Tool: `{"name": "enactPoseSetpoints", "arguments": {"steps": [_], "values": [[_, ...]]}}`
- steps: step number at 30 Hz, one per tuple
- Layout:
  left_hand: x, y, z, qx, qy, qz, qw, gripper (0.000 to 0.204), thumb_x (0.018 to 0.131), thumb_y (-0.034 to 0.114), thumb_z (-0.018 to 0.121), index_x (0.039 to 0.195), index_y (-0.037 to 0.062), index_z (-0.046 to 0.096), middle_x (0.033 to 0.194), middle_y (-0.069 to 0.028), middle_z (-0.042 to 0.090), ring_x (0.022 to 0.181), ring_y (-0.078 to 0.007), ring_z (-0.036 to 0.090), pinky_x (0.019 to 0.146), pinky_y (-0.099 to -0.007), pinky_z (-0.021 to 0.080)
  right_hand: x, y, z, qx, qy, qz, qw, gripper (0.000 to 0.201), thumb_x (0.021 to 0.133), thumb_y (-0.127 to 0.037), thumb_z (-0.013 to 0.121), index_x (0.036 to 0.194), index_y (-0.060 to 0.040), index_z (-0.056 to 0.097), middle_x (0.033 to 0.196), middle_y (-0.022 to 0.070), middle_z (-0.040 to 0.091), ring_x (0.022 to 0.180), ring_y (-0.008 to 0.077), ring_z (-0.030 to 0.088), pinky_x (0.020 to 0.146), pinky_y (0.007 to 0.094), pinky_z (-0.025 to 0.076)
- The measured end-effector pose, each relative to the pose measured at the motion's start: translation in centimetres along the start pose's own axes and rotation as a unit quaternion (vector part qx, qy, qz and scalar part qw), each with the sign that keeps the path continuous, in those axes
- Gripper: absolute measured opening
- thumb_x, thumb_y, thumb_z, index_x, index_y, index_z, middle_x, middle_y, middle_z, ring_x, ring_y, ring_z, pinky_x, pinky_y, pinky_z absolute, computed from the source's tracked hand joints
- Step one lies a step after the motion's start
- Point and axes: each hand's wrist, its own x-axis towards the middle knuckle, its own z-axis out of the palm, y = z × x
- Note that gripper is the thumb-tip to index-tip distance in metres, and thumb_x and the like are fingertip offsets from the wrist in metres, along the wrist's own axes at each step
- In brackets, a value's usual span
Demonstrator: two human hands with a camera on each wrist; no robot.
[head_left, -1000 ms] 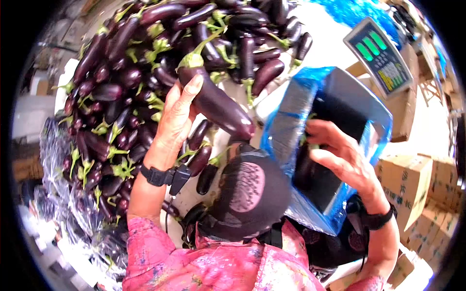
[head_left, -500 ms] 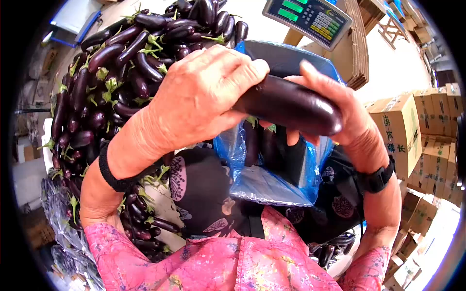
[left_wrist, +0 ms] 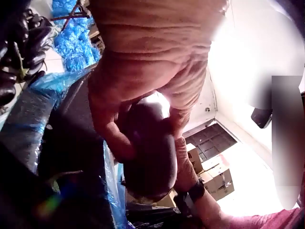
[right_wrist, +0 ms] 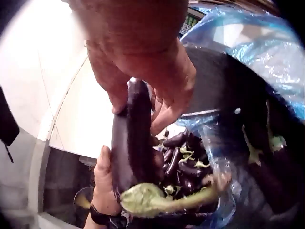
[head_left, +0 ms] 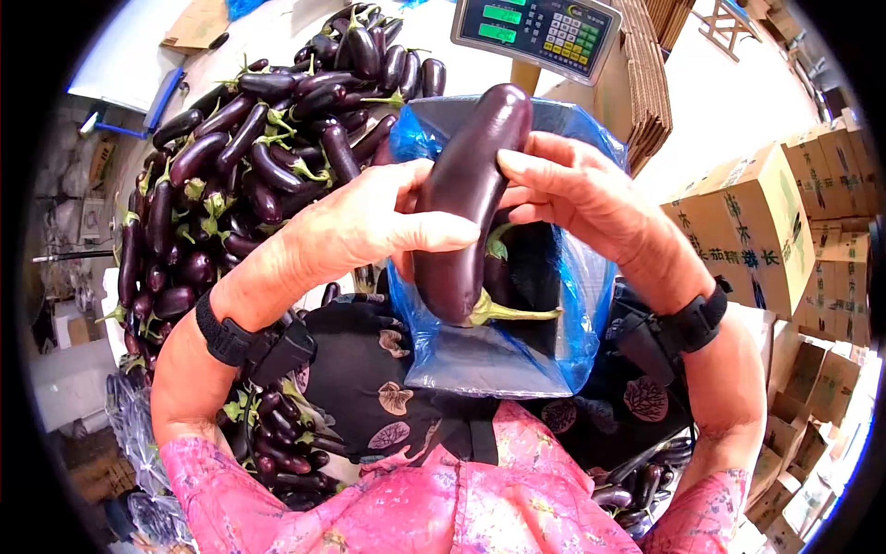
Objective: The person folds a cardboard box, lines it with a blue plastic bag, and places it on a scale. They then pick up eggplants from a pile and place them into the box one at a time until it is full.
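A large glossy eggplant (head_left: 461,212) is held up over a box lined with blue plastic (head_left: 489,365), its green stem pointing down and right. My left hand (head_left: 383,214) grips its lower half, thumb across the front. At the upper half, my right hand (head_left: 577,180) holds it with thumb and fingers from the right side. In the right wrist view the eggplant (right_wrist: 136,143) stands between both hands, green cap nearest the camera. Inside the box more eggplants (right_wrist: 274,174) lie with their stems up, partly hidden by the held one in the head view.
A big heap of eggplants (head_left: 212,194) lies to the left. Beyond the box stands a scale display (head_left: 540,32) beside stacked flat cardboard (head_left: 637,88). Cardboard cartons (head_left: 748,235) are piled on the right. More eggplants (head_left: 281,434) lie low by the left leg.
The left hand brought an eggplant from the heap side to above the box. The right hand came out of the box and took hold too; the eggplant has turned more upright, stem down.
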Motion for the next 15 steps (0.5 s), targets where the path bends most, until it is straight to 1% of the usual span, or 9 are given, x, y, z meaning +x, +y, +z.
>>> {"name": "enactPoseSetpoints", "arguments": {"steps": [2, 4, 5, 8, 10, 12, 13, 14, 15], "values": [[0.0, 0.2, 0.4, -0.013, 0.012, -0.015, 1.0, 0.071, 0.089, 0.036, 0.072, 0.143, -0.0007, 0.045, 0.121, -0.0062, 0.062, 0.11, -0.0126, 0.059, 0.094, -0.028, 0.048, 0.4, 0.5, 0.2, 0.056, 0.005, 0.036, 0.998, 0.059, 0.093, -0.041, 0.071, 0.126, 0.0056, 0.058, 0.108, 0.01, 0.066, 0.096, 0.015, 0.065, 0.086, 0.0278, 0.053], [0.1, 0.5, 0.6, -0.006, 0.028, -0.04, 0.999, 0.071, 0.09, 0.036, 0.072, 0.143, -0.0011, 0.045, 0.122, -0.0071, 0.062, 0.11, -0.013, 0.059, 0.095, -0.0286, 0.049, 0.4, 0.6, 0.4, 0.044, 0.002, 0.04, 0.998, 0.058, 0.094, -0.041, 0.07, 0.126, 0.0061, 0.058, 0.107, 0.0099, 0.067, 0.096, 0.0153, 0.065, 0.086, 0.0278, 0.054], [0.1, 0.5, 0.6, -0.005, 0.022, -0.039, 0.999, 0.068, 0.09, 0.036, 0.072, 0.14, -0.0021, 0.048, 0.122, -0.0072, 0.063, 0.109, -0.0133, 0.06, 0.095, -0.0295, 0.048, 0.4, 0.7, 0.4, 0.035, -0.006, 0.045, 0.998, 0.057, 0.095, -0.041, 0.069, 0.126, 0.0058, 0.058, 0.107, 0.0101, 0.068, 0.097, 0.0154, 0.065, 0.087, 0.0281, 0.054], [0.3, -0.7, -0.2, 0.094, 0.035, -0.014, 0.995, 0.065, 0.09, 0.036, 0.072, 0.137, -0.0024, 0.051, 0.118, -0.0065, 0.063, 0.105, -0.0134, 0.06, 0.094, -0.0304, 0.049, 0.3, 0.6, 0.1, 0.005, -0.039, 0.069, 0.997, 0.055, 0.096, -0.042, 0.067, 0.126, 0.0036, 0.059, 0.11, 0.0108, 0.069, 0.1, 0.0155, 0.066, 0.088, 0.029, 0.053], [0.0, -0.4, -0.2, 0.122, 0.047, -0.036, 0.991, 0.062, 0.088, 0.036, 0.074, 0.132, -0.0029, 0.054, 0.116, -0.0085, 0.064, 0.106, -0.0143, 0.06, 0.094, -0.0314, 0.049, 0.4, 1.0, -0.1, 0.01, -0.057, 0.071, 0.996, 0.053, 0.096, -0.041, 0.067, 0.125, 0.0022, 0.06, 0.111, 0.0109, 0.069, 0.102, 0.0153, 0.066, 0.088, 0.0293, 0.053], [0.3, -0.2, 0.1, 0.158, 0.06, -0.044, 0.985, 0.062, 0.088, 0.036, 0.075, 0.13, -0.0031, 0.054, 0.115, -0.0096, 0.064, 0.106, -0.0148, 0.06, 0.094, -0.0315, 0.048, 0.8, 1.4, 0.8, 0.047, -0.03, 0.06, 0.997, 0.051, 0.095, -0.042, 0.067, 0.123, 0.0, 0.062, 0.111, 0.0091, 0.069, 0.101, 0.0145, 0.066, 0.088, 0.0282, 0.053], [0.4, 0.0, 0.4, 0.199, 0.057, -0.056, 0.977, 0.064, 0.086, 0.037, 0.077, 0.13, -0.0034, 0.054, 0.115, -0.0109, 0.064, 0.106, -0.015, 0.059, 0.092, -0.0311, 0.049, 0.8, 1.5, 1.5, 0.056, -0.014, 0.058, 0.997, 0.051, 0.095, -0.042, 0.068, 0.123, -0.0004, 0.062, 0.111, 0.0086, 0.069, 0.101, 0.0143, 0.066, 0.088, 0.028, 0.052], [0.8, -0.9, 0.4, 0.211, 0.061, -0.045, 0.975, 0.068, 0.085, 0.04, 0.079, 0.13, -0.0038, 0.052, 0.116, -0.0115, 0.063, 0.107, -0.0156, 0.06, 0.09, -0.0313, 0.05, 0.9, 1.5, 1.7, 0.064, 0.002, 0.055, 0.996, 0.051, 0.095, -0.042, 0.068, 0.123, -0.0007, 0.062, 0.111, 0.0082, 0.069, 0.101, 0.0142, 0.066, 0.088, 0.0277, 0.052], [0.7, -0.6, 0.6, 0.209, 0.056, -0.037, 0.976, 0.067, 0.086, 0.038, 0.078, 0.131, -0.0042, 0.052, 0.116, -0.0117, 0.063, 0.107, -0.0157, 0.06, 0.09, -0.0312, 0.05, 1.2, 1.8, 1.5, 0.062, 0.003, 0.066, 0.996, 0.051, 0.093, -0.043, 0.069, 0.123, -0.0015, 0.062, 0.111, 0.0078, 0.069, 0.103, 0.014, 0.065, 0.088, 0.0286, 0.053]]}}
